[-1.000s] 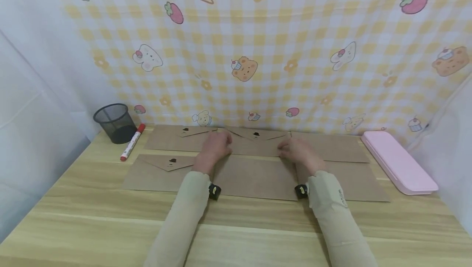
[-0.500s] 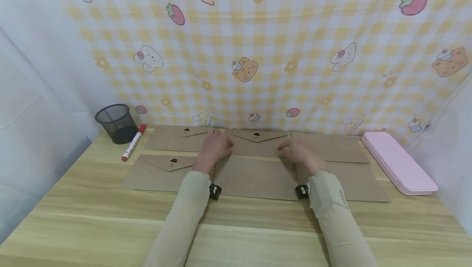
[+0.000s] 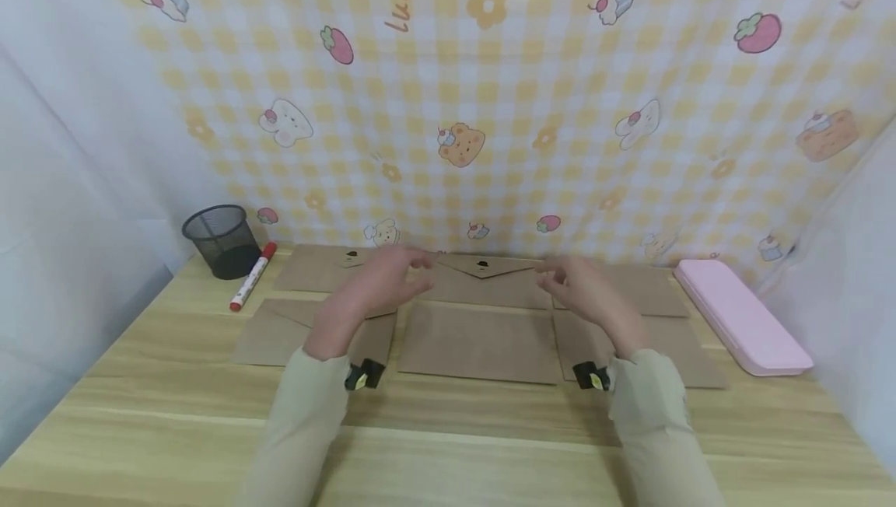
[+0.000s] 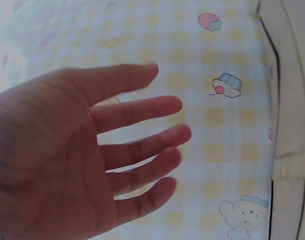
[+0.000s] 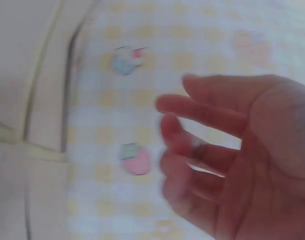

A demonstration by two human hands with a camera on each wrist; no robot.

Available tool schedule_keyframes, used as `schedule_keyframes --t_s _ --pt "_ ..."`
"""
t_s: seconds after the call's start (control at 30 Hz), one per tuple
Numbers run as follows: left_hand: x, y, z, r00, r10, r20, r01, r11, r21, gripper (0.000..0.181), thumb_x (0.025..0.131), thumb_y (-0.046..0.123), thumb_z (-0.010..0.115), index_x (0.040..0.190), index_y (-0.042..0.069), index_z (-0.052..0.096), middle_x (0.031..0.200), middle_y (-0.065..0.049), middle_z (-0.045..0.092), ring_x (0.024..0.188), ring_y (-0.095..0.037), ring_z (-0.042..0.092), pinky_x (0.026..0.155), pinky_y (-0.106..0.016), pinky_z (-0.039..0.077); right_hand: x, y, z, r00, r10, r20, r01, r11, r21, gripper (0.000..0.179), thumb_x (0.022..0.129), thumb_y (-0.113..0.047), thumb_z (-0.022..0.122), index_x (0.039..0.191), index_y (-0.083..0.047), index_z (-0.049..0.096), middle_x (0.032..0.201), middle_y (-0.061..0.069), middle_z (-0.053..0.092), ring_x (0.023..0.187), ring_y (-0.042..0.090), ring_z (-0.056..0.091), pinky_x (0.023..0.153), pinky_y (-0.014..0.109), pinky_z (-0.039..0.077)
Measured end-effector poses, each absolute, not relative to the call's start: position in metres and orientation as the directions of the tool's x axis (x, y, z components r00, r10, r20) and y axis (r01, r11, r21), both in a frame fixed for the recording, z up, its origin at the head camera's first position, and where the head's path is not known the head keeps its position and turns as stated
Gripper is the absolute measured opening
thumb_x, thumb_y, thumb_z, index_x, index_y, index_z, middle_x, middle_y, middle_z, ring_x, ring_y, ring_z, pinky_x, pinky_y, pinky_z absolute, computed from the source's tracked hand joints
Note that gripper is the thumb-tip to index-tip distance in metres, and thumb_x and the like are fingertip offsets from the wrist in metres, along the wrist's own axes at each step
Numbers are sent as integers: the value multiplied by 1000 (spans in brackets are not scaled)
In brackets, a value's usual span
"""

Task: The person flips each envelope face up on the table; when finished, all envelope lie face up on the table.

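Brown paper envelopes lie in two rows on the table. The back row has a left envelope [image 3: 308, 270], a middle envelope [image 3: 483, 289] with its pointed flap and small hat print showing, and a right envelope [image 3: 651, 289]. In front of them lie a left envelope [image 3: 269, 336], a plain middle envelope [image 3: 479, 344] and a right envelope [image 3: 679, 351]. My left hand [image 3: 371, 289] hovers over the left envelopes, partly hiding them; its fingers are spread and hold nothing. Over the right envelopes hovers my right hand [image 3: 591, 297], fingers loosely bent around nothing.
A black mesh pen cup [image 3: 222, 239] stands at the back left, with a red-capped marker [image 3: 253, 277] beside it. On the right lies a pink case [image 3: 742, 316]. A checked cloth [image 3: 476, 87] hangs behind the table [image 3: 448, 452].
Both hands have come up from the back middle envelope and moved apart, the left hand to the left and the right hand slightly right. The head view has shifted a little.
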State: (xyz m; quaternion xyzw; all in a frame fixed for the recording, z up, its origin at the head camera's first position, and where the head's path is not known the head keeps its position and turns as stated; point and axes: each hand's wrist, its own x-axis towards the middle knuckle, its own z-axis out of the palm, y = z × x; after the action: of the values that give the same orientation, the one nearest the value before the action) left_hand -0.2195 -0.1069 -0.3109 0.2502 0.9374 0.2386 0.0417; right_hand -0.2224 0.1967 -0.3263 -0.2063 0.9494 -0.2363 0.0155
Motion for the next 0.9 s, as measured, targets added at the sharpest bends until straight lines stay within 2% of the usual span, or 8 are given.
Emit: schedule_keyframes --t_s 0.1,0.23,0.37,0.5,0.63,0.7,0.9 --pt "-206 -114 -324 -842 539 -22 474 758 449 39 91 27 61 122 4 58 125 -14 55 116 -30 49 96 -45 39 -207 199 -324 -896 -434 95 -429 787 -443 29 91 -18 60 115 -2 63 88 6 66 76 18 61 65 36 51" --pt "-192 -122 -348 -799 592 -105 473 727 497 44 89 26 64 125 3 55 134 -19 45 124 -35 40 99 -49 34 -189 200 -333 -854 -516 67 -489 753 -441 27 85 -11 66 109 0 66 85 5 66 80 22 62 69 38 51" --pt "-184 -128 -364 -790 599 -129 458 717 526 53 85 25 69 129 3 51 143 -24 30 132 -39 27 101 -53 30 -175 199 -348 -832 -552 -53 -478 762 -437 33 81 -11 68 113 0 65 103 11 65 97 30 58 81 45 47" --pt "-182 -128 -369 -777 614 -136 457 700 549 66 81 25 73 135 -1 44 148 -24 21 136 -38 17 106 -51 22 -168 196 -360 -831 -547 -103 -472 790 -392 46 74 -14 76 116 -1 63 116 13 61 108 32 54 90 47 42" --pt "-181 -125 -371 -747 637 -189 472 708 525 75 79 29 74 138 -1 39 148 -20 24 137 -34 18 108 -46 17 -165 197 -365 -817 -561 -135 -475 786 -397 54 69 -12 78 119 -1 60 120 13 58 112 33 52 94 49 39" --pt "-180 -124 -373 -748 631 -203 479 726 494 75 78 32 74 139 1 40 147 -18 28 136 -33 22 108 -45 19 -164 197 -367 -812 -568 -133 -481 781 -399 52 70 -10 78 118 -1 60 120 13 58 112 33 51 94 49 39" --pt "-180 -120 -375 -766 617 -180 482 737 474 61 81 23 73 134 5 48 143 -15 37 131 -31 34 106 -44 25 -159 195 -367 -823 -560 -101 -485 783 -388 39 72 -7 78 108 -1 65 112 12 61 106 33 54 90 47 42"
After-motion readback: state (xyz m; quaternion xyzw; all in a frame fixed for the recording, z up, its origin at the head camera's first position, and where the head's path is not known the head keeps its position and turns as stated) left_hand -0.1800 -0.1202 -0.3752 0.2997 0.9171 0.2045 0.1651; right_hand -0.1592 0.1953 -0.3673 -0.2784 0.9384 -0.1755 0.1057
